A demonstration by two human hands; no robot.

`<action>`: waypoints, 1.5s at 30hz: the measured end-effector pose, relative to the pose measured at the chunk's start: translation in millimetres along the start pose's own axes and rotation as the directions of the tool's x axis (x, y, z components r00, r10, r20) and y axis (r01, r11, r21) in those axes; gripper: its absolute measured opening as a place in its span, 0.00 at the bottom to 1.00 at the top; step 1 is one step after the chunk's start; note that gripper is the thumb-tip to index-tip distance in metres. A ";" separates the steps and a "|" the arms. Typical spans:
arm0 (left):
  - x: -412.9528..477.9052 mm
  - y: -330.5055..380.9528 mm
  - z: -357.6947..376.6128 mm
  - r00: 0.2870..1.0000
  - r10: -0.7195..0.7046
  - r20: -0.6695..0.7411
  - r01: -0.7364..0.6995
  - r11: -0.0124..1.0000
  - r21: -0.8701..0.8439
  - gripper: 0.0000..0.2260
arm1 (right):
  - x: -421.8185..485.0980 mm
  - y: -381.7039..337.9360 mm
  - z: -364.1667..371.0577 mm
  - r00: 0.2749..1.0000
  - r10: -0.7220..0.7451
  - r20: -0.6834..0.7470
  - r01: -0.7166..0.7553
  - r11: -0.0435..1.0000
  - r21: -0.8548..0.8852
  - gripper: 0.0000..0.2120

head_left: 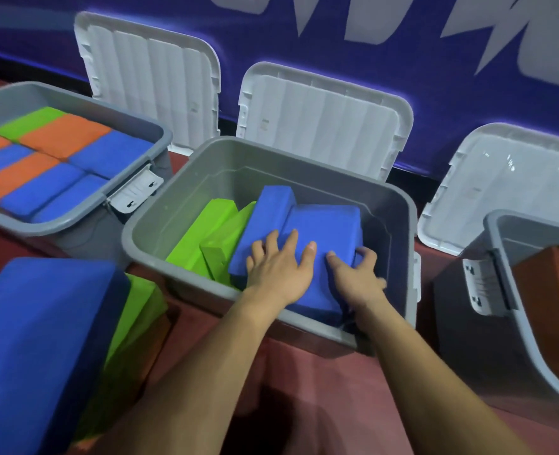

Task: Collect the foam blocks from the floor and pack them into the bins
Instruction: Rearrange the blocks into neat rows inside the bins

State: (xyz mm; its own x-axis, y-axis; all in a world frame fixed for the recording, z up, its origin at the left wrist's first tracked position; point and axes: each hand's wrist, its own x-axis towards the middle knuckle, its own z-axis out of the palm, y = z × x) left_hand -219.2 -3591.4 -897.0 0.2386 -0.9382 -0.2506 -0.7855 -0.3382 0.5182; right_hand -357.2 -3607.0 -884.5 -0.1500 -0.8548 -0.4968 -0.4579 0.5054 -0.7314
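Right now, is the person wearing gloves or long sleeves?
The left hand and right hand are bare: no gloves, rings or watch. No sleeve shows either; the left forearm and right forearm are uncovered to the picture's edge.

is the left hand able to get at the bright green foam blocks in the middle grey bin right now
Probably yes: the left hand rests flat on the blue foam blocks, and the bright green foam blocks lie uncovered just beside it in the same open grey plastic bin.

Two bare forearms (pixel 206 356), slim wrists (pixel 255 302), bare left grip (pixel 279 269) and right grip (pixel 358 279), short plain fingernails (pixel 311 246)
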 end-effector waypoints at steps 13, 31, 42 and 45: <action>-13.2 -13.8 -87.1 0.977 0.041 -0.209 -0.130 0.890 -0.436 0.32 | -36.3 -52.9 -2.1 0.913 -0.407 -0.021 0.381 0.837 0.392 0.29; -160.2 -170.1 -221.1 0.723 -0.644 -0.249 0.611 0.765 -0.201 0.39 | -161.6 -80.5 195.0 0.511 -0.658 0.553 0.648 0.717 0.256 0.28; -75.1 -72.9 -140.2 0.774 -0.096 -0.625 0.124 0.992 0.001 0.36 | -82.9 -72.9 82.7 0.825 -0.525 0.211 0.542 0.839 -0.033 0.24; -48.4 -24.7 -102.1 0.865 0.032 -0.500 -0.061 0.997 -0.042 0.35 | -57.5 -60.6 45.2 0.862 -0.487 0.142 0.506 0.846 -0.171 0.26</action>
State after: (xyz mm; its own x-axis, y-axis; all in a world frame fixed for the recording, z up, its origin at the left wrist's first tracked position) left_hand -153.1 -3545.1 -814.2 0.4672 -0.8593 0.2083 -0.7739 -0.2835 0.5663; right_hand -281.2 -3583.1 -832.7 0.2182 -0.9660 -0.1385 -0.6128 -0.0252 -0.7898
